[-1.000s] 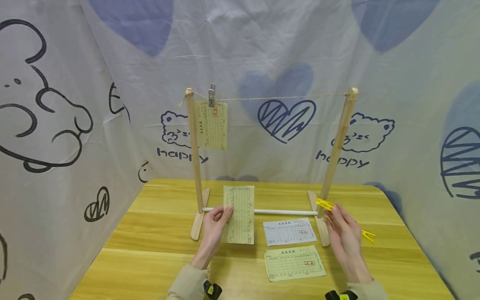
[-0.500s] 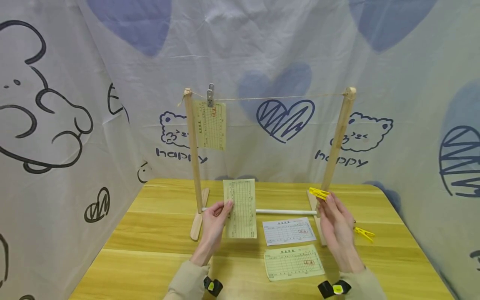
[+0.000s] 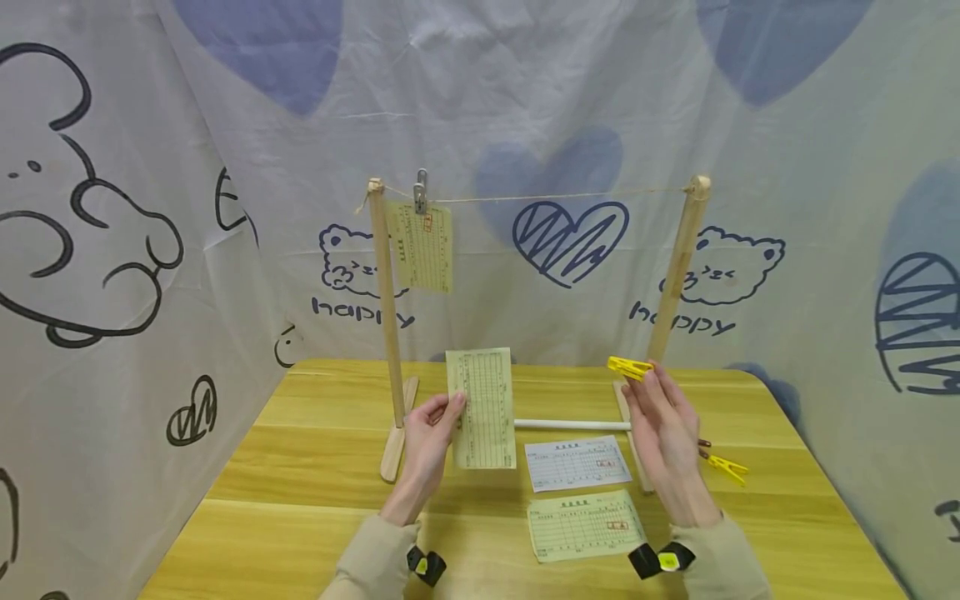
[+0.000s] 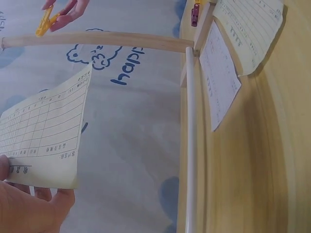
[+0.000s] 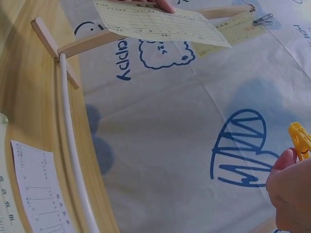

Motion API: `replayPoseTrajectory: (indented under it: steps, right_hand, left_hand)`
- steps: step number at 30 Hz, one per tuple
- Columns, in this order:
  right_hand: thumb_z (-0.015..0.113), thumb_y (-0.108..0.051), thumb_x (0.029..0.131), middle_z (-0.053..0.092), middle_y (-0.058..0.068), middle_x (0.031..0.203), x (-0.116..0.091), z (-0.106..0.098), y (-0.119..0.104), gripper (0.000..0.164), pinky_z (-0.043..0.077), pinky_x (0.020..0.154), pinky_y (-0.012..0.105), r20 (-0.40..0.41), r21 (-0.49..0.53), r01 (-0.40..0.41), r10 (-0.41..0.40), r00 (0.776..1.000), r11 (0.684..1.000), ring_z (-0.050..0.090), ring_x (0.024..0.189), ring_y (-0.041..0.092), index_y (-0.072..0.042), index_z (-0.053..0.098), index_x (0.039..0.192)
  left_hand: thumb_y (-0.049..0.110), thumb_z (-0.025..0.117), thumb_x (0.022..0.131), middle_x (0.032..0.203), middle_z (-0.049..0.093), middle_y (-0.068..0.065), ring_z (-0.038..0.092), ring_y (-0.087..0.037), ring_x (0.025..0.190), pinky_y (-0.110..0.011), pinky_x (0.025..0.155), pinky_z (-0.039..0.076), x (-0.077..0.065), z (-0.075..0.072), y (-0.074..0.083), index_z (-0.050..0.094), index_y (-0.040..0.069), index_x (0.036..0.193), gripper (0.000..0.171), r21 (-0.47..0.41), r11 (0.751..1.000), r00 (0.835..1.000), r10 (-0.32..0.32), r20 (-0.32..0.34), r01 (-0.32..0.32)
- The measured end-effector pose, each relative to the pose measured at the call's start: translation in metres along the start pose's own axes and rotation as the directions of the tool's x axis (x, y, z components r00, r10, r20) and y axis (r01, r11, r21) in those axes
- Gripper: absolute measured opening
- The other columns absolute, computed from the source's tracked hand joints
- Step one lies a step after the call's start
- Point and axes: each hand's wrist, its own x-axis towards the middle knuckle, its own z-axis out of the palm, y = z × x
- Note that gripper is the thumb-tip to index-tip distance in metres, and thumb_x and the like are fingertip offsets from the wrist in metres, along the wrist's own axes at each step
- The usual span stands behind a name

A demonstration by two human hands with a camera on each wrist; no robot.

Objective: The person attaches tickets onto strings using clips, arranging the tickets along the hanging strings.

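Note:
My left hand (image 3: 429, 433) pinches a pale yellow printed receipt slip (image 3: 483, 408) by its left edge, upright above the table. In the left wrist view the slip (image 4: 48, 131) shows its ruled lines, with the thumb on its face and the fingers behind. My right hand (image 3: 666, 425) pinches a yellow clothespin (image 3: 630, 367) between thumb and fingers, raised near the right post. A similar yellow slip (image 3: 422, 250) hangs from the string (image 3: 555, 197) under a metal clip (image 3: 421, 193). The right wrist view shows the clothespin (image 5: 300, 138) at its right edge.
A wooden frame carries the string between its left post (image 3: 387, 308) and right post (image 3: 678, 267), joined low by a white rod (image 3: 573, 425). A white slip (image 3: 577, 463) and another yellow slip (image 3: 587, 525) lie on the table. Another yellow clothespin (image 3: 727, 468) lies right, beside a dark red one (image 3: 703, 445).
My left hand has lifted the slip slightly. My right hand has moved up and left with the clothespin, uncovering more of the pins on the table.

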Motion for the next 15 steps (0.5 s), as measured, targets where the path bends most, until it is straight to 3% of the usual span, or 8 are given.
replayPoseTrajectory:
  steps: [6, 15]
  right_hand:
    - [0.051, -0.003, 0.103, 0.057, 0.007, 0.126, 0.005, 0.013, -0.001, 0.024, 0.053, 0.099, 0.025, -0.008, -0.022, 0.009, -0.009, 1.0, 1.0, 0.064, 0.115, 0.017, -0.006, 0.054, 0.127]
    - [0.057, -0.002, 0.1, 0.06, 0.007, 0.12, 0.011, 0.033, -0.001, 0.025, 0.054, 0.095, 0.024, -0.051, 0.029, 0.005, -0.003, 0.999, 1.0, 0.064, 0.108, 0.017, -0.005, 0.057, 0.124]
  left_hand:
    - [0.012, 0.066, 0.098, 0.079, 0.071, 0.009, 0.055, -0.002, 0.065, -0.013, 0.052, 0.038, 0.001, 0.004, 0.007, 0.07, 0.006, 0.097, 0.007, -0.022, 1.0, 1.0, 0.011, -0.004, -0.011]
    - [0.011, 0.064, 0.099, 0.083, 0.073, 0.006, 0.068, -0.007, 0.076, -0.019, 0.07, 0.059, 0.004, 0.008, 0.018, 0.068, -0.006, 0.107, 0.019, -0.07, 0.997, 0.999, 0.036, 0.012, -0.035]
